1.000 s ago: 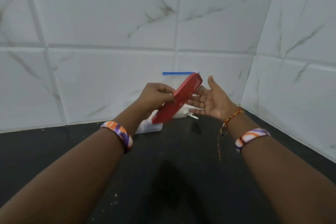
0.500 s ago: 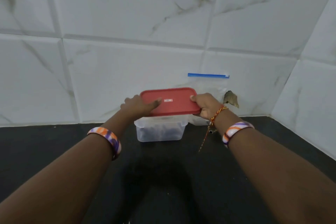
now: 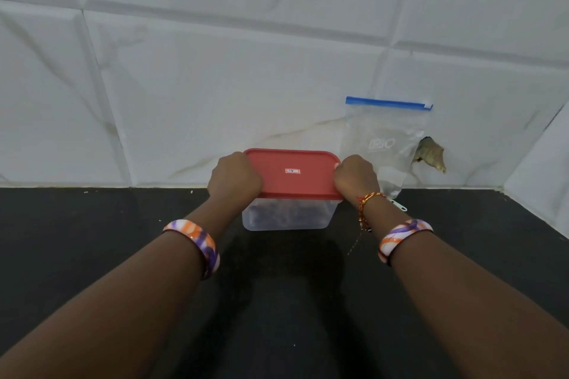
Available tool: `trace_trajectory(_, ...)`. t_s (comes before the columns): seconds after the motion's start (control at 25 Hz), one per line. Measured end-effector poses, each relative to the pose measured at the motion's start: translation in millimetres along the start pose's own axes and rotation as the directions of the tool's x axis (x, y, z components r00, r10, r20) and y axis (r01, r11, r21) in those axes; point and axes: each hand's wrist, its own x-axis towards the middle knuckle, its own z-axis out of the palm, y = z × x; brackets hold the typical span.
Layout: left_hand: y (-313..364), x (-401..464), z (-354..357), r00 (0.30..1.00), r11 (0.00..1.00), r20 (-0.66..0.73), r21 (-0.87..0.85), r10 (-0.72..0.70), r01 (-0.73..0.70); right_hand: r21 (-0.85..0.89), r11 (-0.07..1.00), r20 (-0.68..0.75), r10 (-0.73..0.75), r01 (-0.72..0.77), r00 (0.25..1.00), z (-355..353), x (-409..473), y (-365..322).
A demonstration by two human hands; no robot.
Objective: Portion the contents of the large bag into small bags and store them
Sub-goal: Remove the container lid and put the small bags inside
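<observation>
2 hands curled closed, left hand (image 3: 234,177) and right hand (image 3: 356,177) gripping red lid (image 3: 292,172) ends

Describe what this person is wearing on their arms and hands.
Both forearms are bare, with no sleeves in view. The left wrist carries a wide glossy bangle swirled in orange, purple and white. The right wrist has a matching bangle, and above it, nearer the right hand, a thin red and yellow thread bracelet with a loose end hanging down. No gloves show.
</observation>
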Motion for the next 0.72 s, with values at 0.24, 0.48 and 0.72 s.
trace_trajectory(0.24, 3, 7, 1, 0.999, 0.999, -0.041, 0.040, 0.018, -0.017, 0.115, 0.993, 0.078, 0.012, -0.021, 0.997, 4, 16, 4)
trace_trajectory(0.48, 4, 6, 4, 0.997, 0.992, -0.053, 0.117, 0.047, -0.040, 0.119, 0.992, 0.068, 0.029, -0.037, 0.997, 4, 13, 3)
trace_trajectory(0.72, -13, 25, 13, 0.997, 0.990, -0.053, -0.131, -0.052, 0.045, 0.293, 0.947, 0.081, 0.110, -0.129, 0.991, 11, 14, 6)
